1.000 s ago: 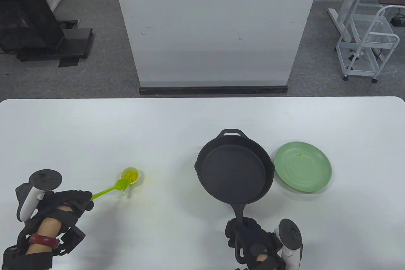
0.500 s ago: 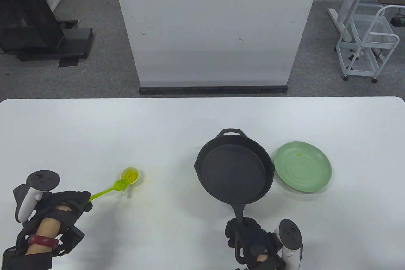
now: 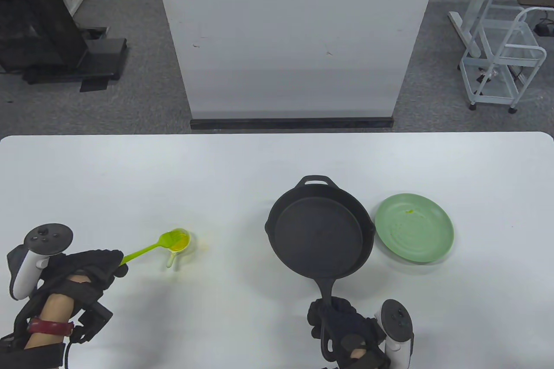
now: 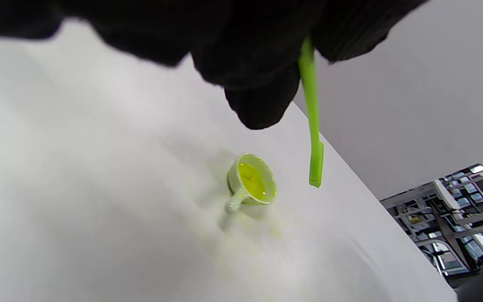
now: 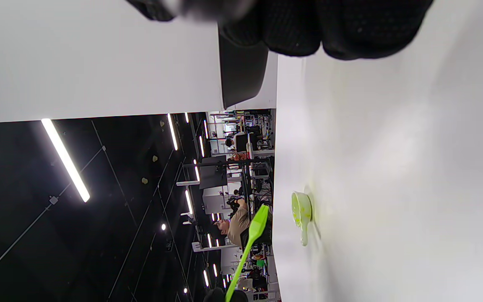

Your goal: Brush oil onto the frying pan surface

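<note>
A black cast-iron frying pan [image 3: 319, 232] sits on the white table right of centre. My right hand [image 3: 344, 334] grips the end of its handle [image 3: 327, 295] at the bottom edge. My left hand [image 3: 86, 274] holds the handle of a green silicone brush [image 3: 149, 248]. The brush head [image 3: 169, 239] is lifted clear above a small cup of yellow oil [image 3: 179, 242]. In the left wrist view the brush [image 4: 313, 126] hangs in the air to the right of the oil cup [image 4: 252, 182]. In the right wrist view the brush [image 5: 250, 239] is off the table, apart from the cup [image 5: 301, 212].
A light green plate [image 3: 414, 227] lies just right of the pan, almost touching its rim. Yellow oil specks mark the table around the cup [image 3: 203, 248]. A white panel [image 3: 294, 36] stands behind the table's far edge.
My left hand has drawn back to the left and lifted the brush head up out of the oil cup. The pan has shifted very slightly left; my right hand keeps its grip.
</note>
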Action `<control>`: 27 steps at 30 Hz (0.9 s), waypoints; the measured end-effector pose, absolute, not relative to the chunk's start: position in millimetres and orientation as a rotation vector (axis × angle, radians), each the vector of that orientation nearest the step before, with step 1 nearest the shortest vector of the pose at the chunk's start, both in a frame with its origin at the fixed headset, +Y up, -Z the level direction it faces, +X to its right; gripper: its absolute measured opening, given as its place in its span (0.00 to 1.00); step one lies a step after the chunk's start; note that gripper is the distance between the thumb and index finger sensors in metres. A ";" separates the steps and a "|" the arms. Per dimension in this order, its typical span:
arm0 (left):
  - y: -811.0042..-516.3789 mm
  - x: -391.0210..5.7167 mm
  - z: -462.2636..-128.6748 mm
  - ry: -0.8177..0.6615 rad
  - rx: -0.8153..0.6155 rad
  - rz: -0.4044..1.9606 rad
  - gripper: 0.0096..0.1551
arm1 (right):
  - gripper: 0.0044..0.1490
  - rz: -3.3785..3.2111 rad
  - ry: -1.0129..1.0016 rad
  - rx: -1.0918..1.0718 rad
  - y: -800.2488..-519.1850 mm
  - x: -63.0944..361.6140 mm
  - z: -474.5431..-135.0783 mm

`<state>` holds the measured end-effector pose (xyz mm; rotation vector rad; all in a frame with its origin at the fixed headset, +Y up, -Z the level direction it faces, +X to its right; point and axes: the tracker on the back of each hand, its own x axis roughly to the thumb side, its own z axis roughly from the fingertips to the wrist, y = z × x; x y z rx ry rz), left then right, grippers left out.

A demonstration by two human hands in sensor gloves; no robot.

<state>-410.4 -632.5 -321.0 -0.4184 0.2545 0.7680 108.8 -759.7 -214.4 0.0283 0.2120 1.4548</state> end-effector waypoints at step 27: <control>-569.9 -185.5 -359.1 -0.197 -0.481 0.696 0.27 | 0.31 1.467 0.213 0.044 -759.1 107.1 -214.0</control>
